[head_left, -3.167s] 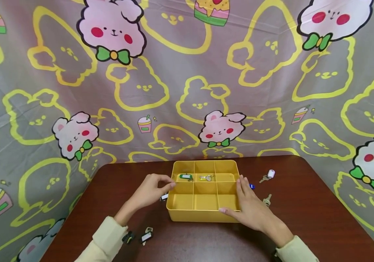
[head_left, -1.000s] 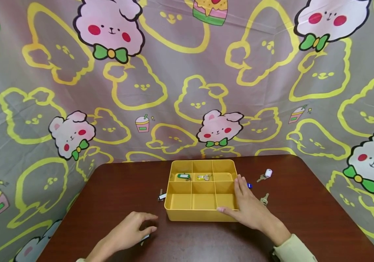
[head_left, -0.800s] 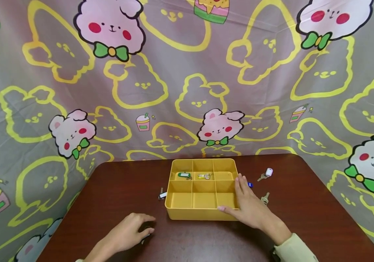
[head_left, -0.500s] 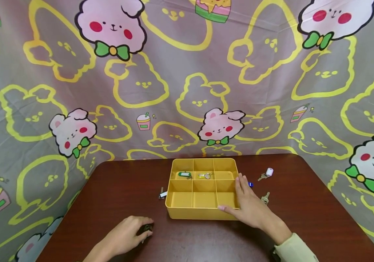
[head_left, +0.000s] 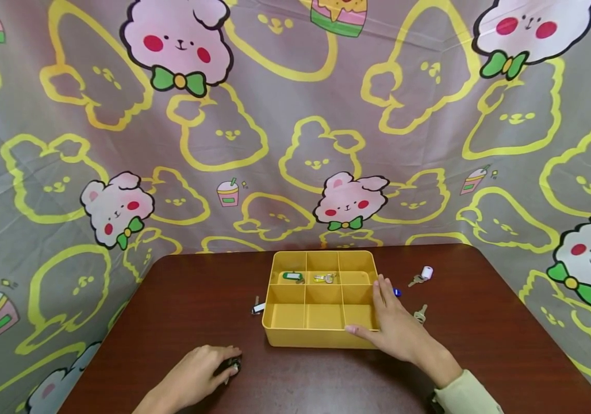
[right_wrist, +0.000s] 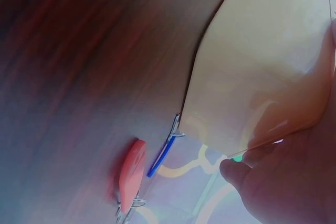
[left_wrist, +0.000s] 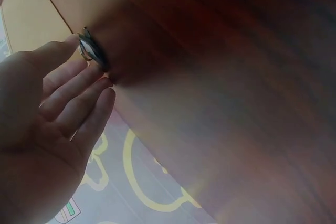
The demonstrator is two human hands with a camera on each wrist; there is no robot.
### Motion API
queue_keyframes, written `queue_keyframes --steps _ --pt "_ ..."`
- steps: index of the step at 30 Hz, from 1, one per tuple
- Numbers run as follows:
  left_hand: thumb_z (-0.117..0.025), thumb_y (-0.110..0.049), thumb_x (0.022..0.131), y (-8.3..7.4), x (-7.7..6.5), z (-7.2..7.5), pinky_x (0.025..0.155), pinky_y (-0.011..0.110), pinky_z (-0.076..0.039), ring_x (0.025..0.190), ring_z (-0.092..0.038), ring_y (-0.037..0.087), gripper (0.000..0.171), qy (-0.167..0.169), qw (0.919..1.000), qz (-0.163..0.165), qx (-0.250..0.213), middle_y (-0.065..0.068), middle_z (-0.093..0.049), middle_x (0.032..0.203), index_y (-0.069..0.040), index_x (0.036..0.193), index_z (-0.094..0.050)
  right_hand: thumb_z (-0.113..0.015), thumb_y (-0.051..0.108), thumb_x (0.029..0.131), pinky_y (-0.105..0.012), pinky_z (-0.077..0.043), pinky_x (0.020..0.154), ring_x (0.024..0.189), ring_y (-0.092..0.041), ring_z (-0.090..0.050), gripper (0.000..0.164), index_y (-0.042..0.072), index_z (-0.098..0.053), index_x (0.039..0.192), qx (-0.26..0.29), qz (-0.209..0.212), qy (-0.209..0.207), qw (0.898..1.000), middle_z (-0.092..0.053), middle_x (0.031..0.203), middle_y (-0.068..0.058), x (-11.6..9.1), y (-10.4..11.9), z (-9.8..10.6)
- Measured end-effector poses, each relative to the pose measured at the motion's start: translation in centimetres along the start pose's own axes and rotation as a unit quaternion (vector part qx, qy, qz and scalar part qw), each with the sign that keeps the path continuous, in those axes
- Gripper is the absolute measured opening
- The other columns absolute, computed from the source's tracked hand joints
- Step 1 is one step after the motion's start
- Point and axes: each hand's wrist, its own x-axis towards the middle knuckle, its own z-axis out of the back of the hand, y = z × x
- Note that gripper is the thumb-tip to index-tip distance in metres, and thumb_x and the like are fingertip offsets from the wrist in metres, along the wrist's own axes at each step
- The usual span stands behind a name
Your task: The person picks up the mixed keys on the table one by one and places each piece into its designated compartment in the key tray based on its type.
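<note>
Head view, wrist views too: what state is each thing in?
Yellow box: upright, lidless
Green tag: in box, back left
Yellow tag: in box, back middle
Left hand: pinching dark tag
Right hand: fingers straight, touching box
White tag: on table, right of box
Blue tag: on table
Red tag: on table
Black tag: on table, left of box

A dark tag (head_left: pixel 234 363) is pinched by the left hand (head_left: pixel 196 371) over the tabletop (head_left: pixel 487 351). The right side of the yellow box (head_left: pixel 316 338) is touched by the right hand (head_left: pixel 404 336). A green tag (head_left: pixel 292 276) is held in the back-left compartment, a yellow tag (head_left: pixel 319 279) in the back-middle one. The box is backed by patterned cloth (head_left: pixel 285 86).
</note>
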Motion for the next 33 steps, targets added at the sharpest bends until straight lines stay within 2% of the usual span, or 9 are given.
queue_keyframes --steps 7,13,18,24,29,33 --pt "-0.076 -0.02 0.097 0.0 -0.1 -0.1 0.082 0.037 -0.064 0.106 -0.078 0.02 0.024 -0.016 0.9996 -0.011 0.019 0.006 -0.081 0.118 -0.012 0.118 -0.079 -0.057 0.084 0.088 -0.064 -0.038 0.121 0.163 -0.049 -0.012 0.125 -0.008 -0.02 0.164 0.002 -0.003 0.001 1.0 -0.007 0.175 -0.028 0.0 0.0 0.0" --pt "-0.076 -0.015 0.095 0.0 -0.1 -0.1 0.083 0.037 -0.065 0.108 -0.078 0.019 0.021 -0.028 0.9987 -0.028 0.03 0.003 -0.082 0.114 -0.011 0.115 -0.08 -0.058 0.083 0.088 -0.063 -0.039 0.12 0.162 -0.049 -0.014 0.124 -0.009 -0.021 0.163 0.002 -0.001 -0.004 1.0 -0.008 0.175 -0.028 0.0 0.1 0.0" --pt "-0.078 -0.012 0.093 0.1 0.1 -0.1 0.079 0.033 -0.065 0.105 -0.079 0.017 0.019 -0.026 0.999 -0.033 0.016 0.005 -0.083 0.111 -0.01 0.112 -0.082 -0.056 0.084 0.088 -0.063 -0.041 0.118 0.162 -0.048 -0.014 0.125 -0.008 -0.02 0.164 -0.002 -0.002 -0.001 1.0 -0.008 0.175 -0.028 -0.1 0.2 0.1" --pt "-0.079 -0.015 0.093 0.5 0.2 -0.2 0.075 0.03 -0.065 0.1 -0.08 0.015 0.017 -0.039 0.9978 -0.054 0.008 0.006 -0.083 0.107 -0.012 0.108 -0.084 -0.056 0.085 0.088 -0.063 -0.042 0.117 0.162 -0.048 -0.014 0.125 -0.008 -0.02 0.164 0.001 -0.006 0.001 1.0 -0.008 0.175 -0.027 -0.2 0.3 0.1" --pt "-0.08 -0.019 0.092 0.9 0.5 -0.2 0.077 0.033 -0.066 0.102 -0.08 0.021 0.016 -0.028 0.9986 -0.035 -0.028 0.007 -0.083 0.105 -0.015 0.106 -0.085 -0.056 0.084 0.088 -0.062 -0.042 0.118 0.162 -0.048 -0.014 0.125 -0.008 -0.02 0.164 0.0 -0.004 -0.005 1.0 -0.008 0.175 -0.028 -0.1 0.1 -0.1" --pt "-0.082 -0.022 0.09 1.1 0.7 -0.2 0.078 0.034 -0.066 0.1 -0.081 0.02 0.014 -0.032 0.9981 -0.03 -0.042 0.002 -0.083 0.1 -0.016 0.102 -0.086 -0.055 0.086 0.087 -0.063 -0.042 0.118 0.163 -0.047 -0.013 0.127 -0.007 -0.019 0.164 0.004 -0.009 0.001 1.0 -0.006 0.176 -0.026 0.0 0.0 -0.2"
